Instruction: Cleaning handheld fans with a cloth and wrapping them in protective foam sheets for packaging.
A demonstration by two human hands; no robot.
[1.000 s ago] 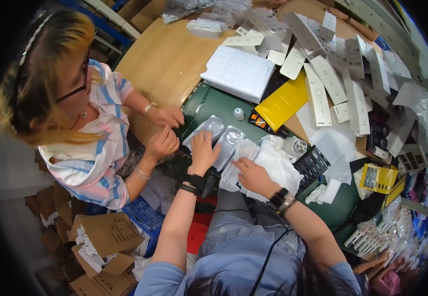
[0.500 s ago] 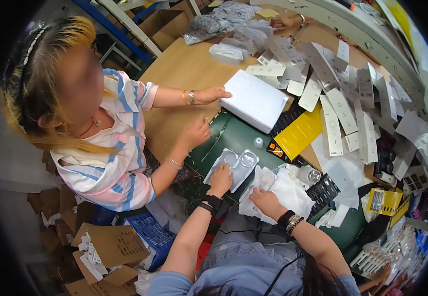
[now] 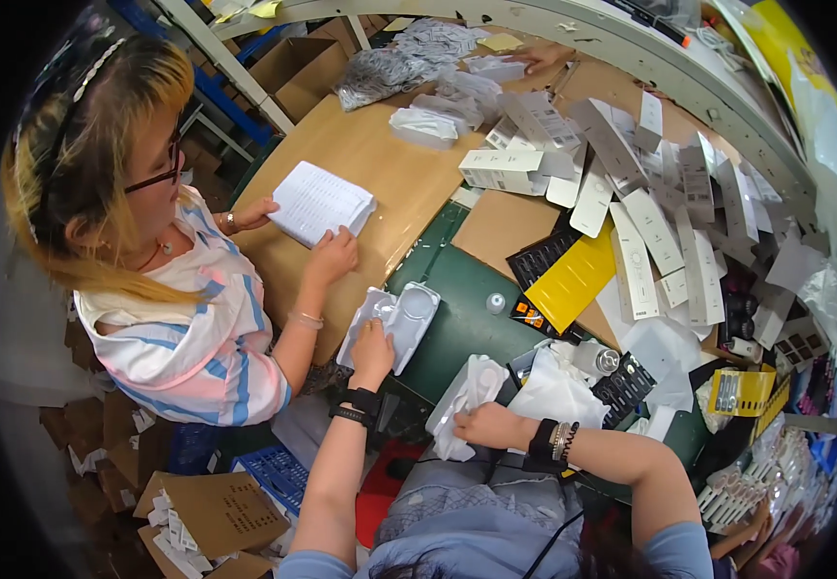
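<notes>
My left hand (image 3: pixel 373 355) is closed on a translucent plastic blister tray (image 3: pixel 415 315), which has a round hollow in one half. To its right, my right hand (image 3: pixel 491 426) grips the lower edge of a second plastic tray (image 3: pixel 472 378) with crumpled clear film in it. White wrapping sheets (image 3: pixel 558 388) lie just right of that hand. A clear round container (image 3: pixel 599 359) and a black slotted tray (image 3: pixel 623 388) sit beside the sheets. On the green mat (image 3: pixel 457 333) between the trays and boxes stands a small white-capped bottle (image 3: pixel 496 303).
At the left, a co-worker holds a white printed pad (image 3: pixel 323 203) over the wooden table (image 3: pixel 380 154). Slim white boxes (image 3: pixel 635 259) pile up at the right, beside a yellow sheet (image 3: pixel 570 282). A cardboard carton (image 3: pixel 221 511) and blue crate (image 3: pixel 276 475) stand lower left.
Both my hands have moved left; the right hand has drawn its tray away from the white sheets. The co-worker has shifted the white pad left and now holds it with both hands.
</notes>
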